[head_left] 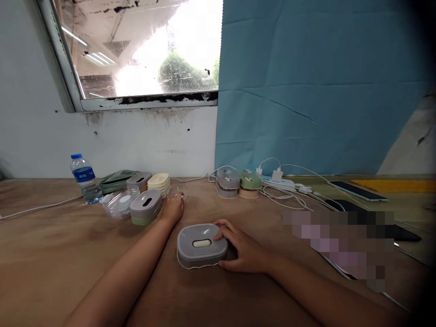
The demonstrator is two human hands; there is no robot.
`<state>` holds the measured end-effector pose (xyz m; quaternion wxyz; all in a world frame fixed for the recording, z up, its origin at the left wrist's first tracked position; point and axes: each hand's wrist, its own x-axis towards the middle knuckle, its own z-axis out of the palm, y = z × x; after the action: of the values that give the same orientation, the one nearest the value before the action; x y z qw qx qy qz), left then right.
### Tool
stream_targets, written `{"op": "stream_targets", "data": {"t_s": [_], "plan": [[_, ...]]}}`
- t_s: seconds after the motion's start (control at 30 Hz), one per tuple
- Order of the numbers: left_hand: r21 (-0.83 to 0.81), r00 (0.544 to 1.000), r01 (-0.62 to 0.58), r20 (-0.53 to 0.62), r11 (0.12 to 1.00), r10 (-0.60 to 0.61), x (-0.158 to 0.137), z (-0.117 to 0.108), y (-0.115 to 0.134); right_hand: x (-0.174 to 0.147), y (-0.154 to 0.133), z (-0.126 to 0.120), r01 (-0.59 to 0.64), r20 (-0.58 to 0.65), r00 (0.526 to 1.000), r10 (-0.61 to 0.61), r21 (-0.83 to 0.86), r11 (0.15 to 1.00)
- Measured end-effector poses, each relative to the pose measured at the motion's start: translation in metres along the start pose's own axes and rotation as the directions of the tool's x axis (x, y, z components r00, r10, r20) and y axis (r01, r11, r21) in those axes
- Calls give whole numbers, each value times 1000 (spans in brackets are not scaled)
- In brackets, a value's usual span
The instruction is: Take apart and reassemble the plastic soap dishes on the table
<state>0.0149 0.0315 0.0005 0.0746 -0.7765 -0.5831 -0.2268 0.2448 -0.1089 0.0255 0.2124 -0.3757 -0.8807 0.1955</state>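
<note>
In front of me on the table is a grey oval lidded box (190,247) with a pale insert showing in the slot of its lid. My right hand (243,250) grips its right end, fingertips on the lid and thumb low on the near side. Farther away, my left hand (173,210) reaches past a second grey box (146,204) with a green base. Its fingers are closed at a thin clear plastic piece (185,191), partly hidden by the hand. Left of this hand stand a stack of cream trays (159,180) and a clear plastic container (121,203).
A water bottle (85,179) and a green pouch (116,180) stand at the back left. Grey (227,183) and green (250,184) boxes sit near the wall. A power strip (279,182), loose cables and phones (356,190) lie on the right.
</note>
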Motion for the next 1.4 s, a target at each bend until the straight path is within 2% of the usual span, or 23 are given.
{"op": "stream_targets", "data": {"t_s": [0.3,0.5,0.63,0.73,0.8,0.9,0.97,1.03,1.23,1.4], "plan": [[-39,987,-161,12,986,161,-69,-29,-2,-1,-1,1,2,-16,1000,-2,-3,1000],[-54,983,-180,27,982,181,-80,-33,-14,0,-2,0,-12,-8,1000,12,2,1000],[-135,978,-205,-53,969,200,-81,-43,-4,0,-1,1,-9,-14,1000,9,15,1000],[-345,966,-259,-79,902,247,-87,-60,13,0,3,4,-3,-69,998,8,74,997],[-523,953,-266,-18,810,302,-92,-71,23,0,7,5,12,-132,991,6,130,991],[-675,897,-275,75,684,435,-98,-78,32,0,12,7,52,-206,979,-5,224,973],[-699,864,-298,92,650,495,-99,-78,34,-1,14,8,68,-236,972,2,291,954],[-706,859,-307,84,639,506,-99,-75,34,-1,15,8,81,-264,964,13,344,935],[-775,889,-242,64,583,453,-98,-69,32,-1,15,9,117,-290,957,5,404,907],[-804,901,-188,87,564,424,-98,-74,33,0,16,9,114,-274,962,25,479,871]]}}
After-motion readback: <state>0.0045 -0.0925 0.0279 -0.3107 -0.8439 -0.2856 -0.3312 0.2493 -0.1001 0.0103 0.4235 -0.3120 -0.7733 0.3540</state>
